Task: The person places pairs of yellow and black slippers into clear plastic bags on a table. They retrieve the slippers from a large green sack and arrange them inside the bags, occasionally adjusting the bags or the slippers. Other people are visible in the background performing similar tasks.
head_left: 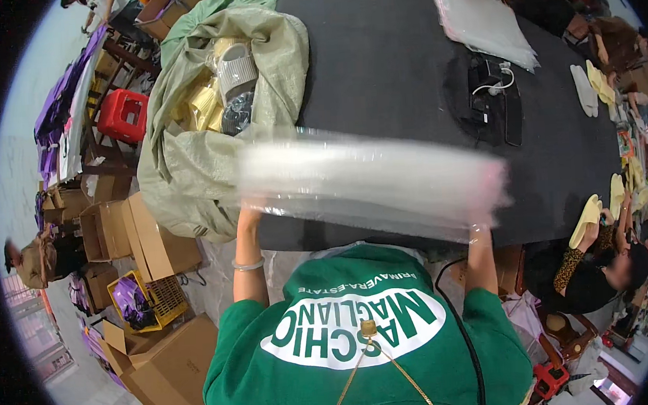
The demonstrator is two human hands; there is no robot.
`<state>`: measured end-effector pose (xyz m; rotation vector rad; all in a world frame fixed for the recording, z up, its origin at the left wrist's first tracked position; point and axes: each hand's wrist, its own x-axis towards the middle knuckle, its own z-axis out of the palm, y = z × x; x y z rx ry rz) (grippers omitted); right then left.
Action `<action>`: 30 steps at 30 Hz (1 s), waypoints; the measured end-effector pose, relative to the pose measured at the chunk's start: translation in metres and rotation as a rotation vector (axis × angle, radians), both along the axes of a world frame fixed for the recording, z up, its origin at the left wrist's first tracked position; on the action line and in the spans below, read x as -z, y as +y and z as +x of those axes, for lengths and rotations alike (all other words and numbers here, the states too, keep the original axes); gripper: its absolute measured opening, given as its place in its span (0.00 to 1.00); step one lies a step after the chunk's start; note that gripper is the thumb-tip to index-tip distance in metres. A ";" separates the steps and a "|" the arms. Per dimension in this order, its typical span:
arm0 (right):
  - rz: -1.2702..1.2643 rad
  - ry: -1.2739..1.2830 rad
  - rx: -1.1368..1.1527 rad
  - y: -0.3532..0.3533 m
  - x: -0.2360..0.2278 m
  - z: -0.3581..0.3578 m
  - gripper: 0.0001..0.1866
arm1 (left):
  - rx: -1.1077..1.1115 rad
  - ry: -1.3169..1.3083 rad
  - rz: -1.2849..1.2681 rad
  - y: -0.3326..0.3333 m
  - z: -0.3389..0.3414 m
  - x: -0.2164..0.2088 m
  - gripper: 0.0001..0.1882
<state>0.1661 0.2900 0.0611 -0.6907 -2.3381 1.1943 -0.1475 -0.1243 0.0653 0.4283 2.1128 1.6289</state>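
A stack of clear plastic bags, smeared by motion, stretches across in front of me above the near edge of the black table. My left hand grips the stack at its left end, the fingers mostly hidden by the plastic. At the pinkish right end my right hand grips it too, blurred and partly covered. Just beyond my left hand, an open woven sack holds slippers in grey, yellow and black, some of them wrapped in plastic.
Another pile of clear bags lies at the table's far right. Nearer are a dark device with a white cable and pale slippers. Co-workers handle yellow slippers along the right side. Cardboard boxes, a yellow crate and a red stool stand left.
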 end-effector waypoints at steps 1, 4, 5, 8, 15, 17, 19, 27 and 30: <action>-0.092 0.030 0.022 0.009 0.000 0.001 0.20 | 0.012 0.010 -0.106 0.001 -0.006 -0.006 0.20; -0.366 0.120 0.096 0.002 -0.087 -0.035 0.24 | 0.000 -0.045 0.128 0.065 0.001 -0.105 0.23; -0.459 0.074 0.109 0.007 -0.090 -0.040 0.26 | 0.024 -0.123 0.102 0.074 -0.001 -0.105 0.23; -0.735 -0.236 0.139 0.033 -0.066 -0.052 0.34 | 0.108 -0.299 0.076 0.087 -0.017 -0.053 0.25; -0.425 -0.386 0.256 0.027 0.028 -0.024 0.41 | 0.054 -0.301 0.045 0.095 0.005 0.043 0.37; -0.069 -0.514 0.266 0.020 0.018 -0.025 0.38 | -0.015 -0.277 0.090 0.088 0.015 0.043 0.38; 0.165 -0.507 0.204 0.015 0.007 -0.031 0.33 | -0.013 -0.190 0.006 0.081 0.025 0.043 0.37; 0.541 -0.205 -0.159 0.010 -0.029 -0.176 0.23 | -0.061 0.069 -0.146 0.074 0.034 0.068 0.33; 0.632 -0.239 -0.221 0.020 0.001 -0.213 0.24 | -0.071 0.070 -0.157 0.077 0.034 0.057 0.32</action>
